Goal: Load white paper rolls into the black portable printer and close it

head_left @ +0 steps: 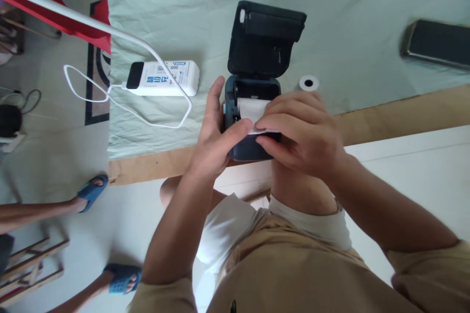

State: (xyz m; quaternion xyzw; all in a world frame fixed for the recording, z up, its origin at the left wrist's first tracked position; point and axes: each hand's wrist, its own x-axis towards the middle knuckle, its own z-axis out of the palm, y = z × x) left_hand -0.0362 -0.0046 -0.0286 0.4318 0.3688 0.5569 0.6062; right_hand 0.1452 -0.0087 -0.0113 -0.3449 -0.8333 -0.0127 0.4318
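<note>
Left hand (pixel 213 142) is wrapped on the side of a little dark blue box (pixel 253 149), fingers along its left flank and thumb curled over the front onto the white paper roll (pixel 251 110) inside. Right hand (pixel 308 132) comes in from the other side, thumb and index nearly together with the front edge of that paper between them, so it's a light pinch.

Box itself (looks like a mini label or receipt printer to me) sits mid-frame, over the wooden table edge (pixel 154 166). Matte, rounded corners, hinged lid (pixel 262 44) flipped right up toward the top of the frame, a roller bar and a small white bit showing on its inner face. Paper's seated in the bay, partly covered by fingers.

Second paper roll (pixel 303 83) stands on the pale green cloth (pixel 348 5), just beyond the right hand's knuckles.

Writing-wise, I can't read any on the box. White power bank (pixel 161 79), left of center, has big blue characters, 超级充 as far as I can make out; smaller print is too tiny. White cable (pixel 127 35) loops around it. Black phone-like slab (pixel 440 44) lies upper right.
</note>
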